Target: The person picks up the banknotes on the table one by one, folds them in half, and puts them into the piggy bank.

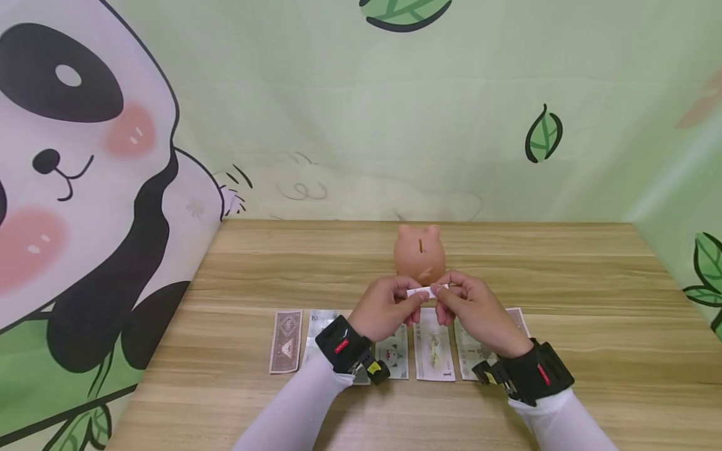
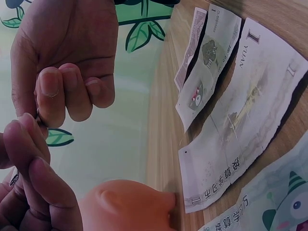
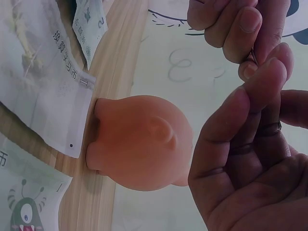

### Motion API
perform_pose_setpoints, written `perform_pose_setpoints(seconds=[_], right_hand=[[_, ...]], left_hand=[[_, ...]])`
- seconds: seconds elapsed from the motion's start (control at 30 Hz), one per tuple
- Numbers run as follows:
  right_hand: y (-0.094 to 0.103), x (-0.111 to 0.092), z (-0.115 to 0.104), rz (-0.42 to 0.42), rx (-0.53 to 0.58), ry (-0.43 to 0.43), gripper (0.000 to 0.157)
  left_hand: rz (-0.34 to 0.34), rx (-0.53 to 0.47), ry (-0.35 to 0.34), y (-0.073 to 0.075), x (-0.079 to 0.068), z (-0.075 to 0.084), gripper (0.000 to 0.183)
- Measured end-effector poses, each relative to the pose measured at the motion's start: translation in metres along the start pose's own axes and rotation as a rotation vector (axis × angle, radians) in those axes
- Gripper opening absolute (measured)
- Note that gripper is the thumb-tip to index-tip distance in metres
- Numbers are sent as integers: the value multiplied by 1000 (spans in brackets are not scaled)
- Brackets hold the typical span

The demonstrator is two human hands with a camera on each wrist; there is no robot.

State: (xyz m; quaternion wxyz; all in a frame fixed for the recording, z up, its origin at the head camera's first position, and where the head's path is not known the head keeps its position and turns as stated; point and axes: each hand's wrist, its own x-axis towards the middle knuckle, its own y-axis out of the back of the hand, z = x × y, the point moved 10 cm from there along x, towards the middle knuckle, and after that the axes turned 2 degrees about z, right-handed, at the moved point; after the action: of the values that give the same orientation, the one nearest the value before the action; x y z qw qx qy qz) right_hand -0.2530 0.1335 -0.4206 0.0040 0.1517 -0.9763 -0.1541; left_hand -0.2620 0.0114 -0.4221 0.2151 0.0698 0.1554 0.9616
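Both hands hold a small folded strip of pale paper, likely a folded play note point(image 1: 418, 292), above the row of notes and just in front of the piggy bank point(image 1: 418, 257). My left hand point(image 1: 386, 307) pinches the strip's left end between thumb and fingers. Its right end is pinched by my right hand point(image 1: 476, 313). In the wrist views the fingers hide most of the strip. The orange piggy bank point(image 3: 139, 144) stands upright with its coin slot on top and its tail side towards me. Under the hands lies a flat 1 yuan play note point(image 1: 434, 354).
Several play notes lie side by side across the wooden table point(image 1: 225, 401). A brown note point(image 1: 285, 342) is leftmost, beside a pale green note point(image 1: 321, 322); another brown note point(image 1: 517, 318) is partly hidden by the right hand. Behind the table hangs a green cloth point(image 1: 338, 125) with a panda print.
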Motion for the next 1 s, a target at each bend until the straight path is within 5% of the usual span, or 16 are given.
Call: perform_pose_setpoints(seconds=[1.0], right_hand=[[1,-1,-5,-16,-2,19,26]], left_hand=[[-24,-37,75,13,-2,-6,30]])
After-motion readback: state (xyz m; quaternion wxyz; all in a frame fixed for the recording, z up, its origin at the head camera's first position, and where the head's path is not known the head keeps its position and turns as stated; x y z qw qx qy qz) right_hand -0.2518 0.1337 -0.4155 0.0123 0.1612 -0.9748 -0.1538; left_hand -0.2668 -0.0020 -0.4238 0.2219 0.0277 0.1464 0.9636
